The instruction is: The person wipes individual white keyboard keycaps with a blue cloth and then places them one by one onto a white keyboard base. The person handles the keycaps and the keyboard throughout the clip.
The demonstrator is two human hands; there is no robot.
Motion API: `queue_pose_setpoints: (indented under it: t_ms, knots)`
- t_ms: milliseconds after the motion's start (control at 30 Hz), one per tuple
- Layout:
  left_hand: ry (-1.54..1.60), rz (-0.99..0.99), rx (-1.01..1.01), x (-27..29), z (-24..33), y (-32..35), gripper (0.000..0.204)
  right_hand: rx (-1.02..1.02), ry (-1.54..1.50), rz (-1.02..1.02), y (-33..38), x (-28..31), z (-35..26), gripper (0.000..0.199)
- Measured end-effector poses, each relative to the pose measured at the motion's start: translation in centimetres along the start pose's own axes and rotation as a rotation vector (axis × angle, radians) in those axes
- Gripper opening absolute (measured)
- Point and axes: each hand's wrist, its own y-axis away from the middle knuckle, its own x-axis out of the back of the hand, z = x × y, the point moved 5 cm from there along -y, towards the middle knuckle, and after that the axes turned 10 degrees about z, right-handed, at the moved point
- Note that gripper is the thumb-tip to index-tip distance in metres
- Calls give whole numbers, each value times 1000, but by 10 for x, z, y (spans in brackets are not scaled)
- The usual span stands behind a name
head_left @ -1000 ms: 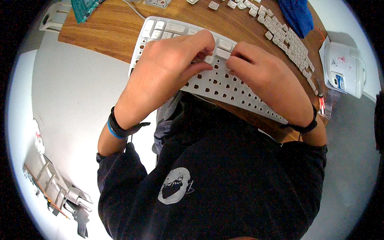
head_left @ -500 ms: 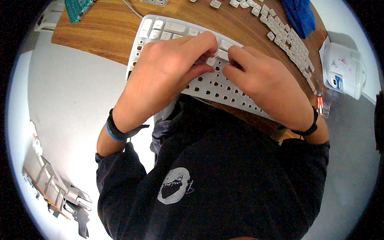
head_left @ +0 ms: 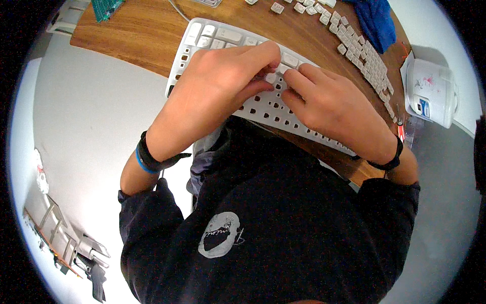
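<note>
A white keyboard lies tilted at the table's near edge. White keycaps cover part of its far rows, while the nearer rows show bare dark switch openings. My left hand reaches over its left half, thumb and index finger closed around a small white keycap just above the board. Close beside it, my right hand rests over the right half with bent fingers. Its index fingertip is by a seated white keycap; whatever its thumb and fingers pinch is hidden.
Many loose white keycaps spread in rows along the table's right side. Beyond them lie a blue cloth and a white container. A red-handled screwdriver is near the right edge, a green board at far left.
The keyboard and left hand appear slightly farther right in the picture. My right hand has shifted a little down, its fingers still bent; the left hand keeps its pinch.
</note>
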Motion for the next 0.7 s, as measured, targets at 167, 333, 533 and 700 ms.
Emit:
queue_pose_setpoints:
  t_ms: [167, 333, 533, 700]
  knots:
    - [-4, 34, -41, 1, 2, 1, 36, 22, -7, 13, 2, 1, 3, 15]
    - [-14, 41, -46, 1, 2, 1, 36, 18, 6, -3, 0, 2, 0, 14]
    - [-31, 5, -22, 0, 2, 1, 36, -54, -105, -6, 8, -10, 9, 17]
    - [-42, -4, 4, 0, 4, 1, 34, 91, -243, 68, 5, -3, 22, 18]
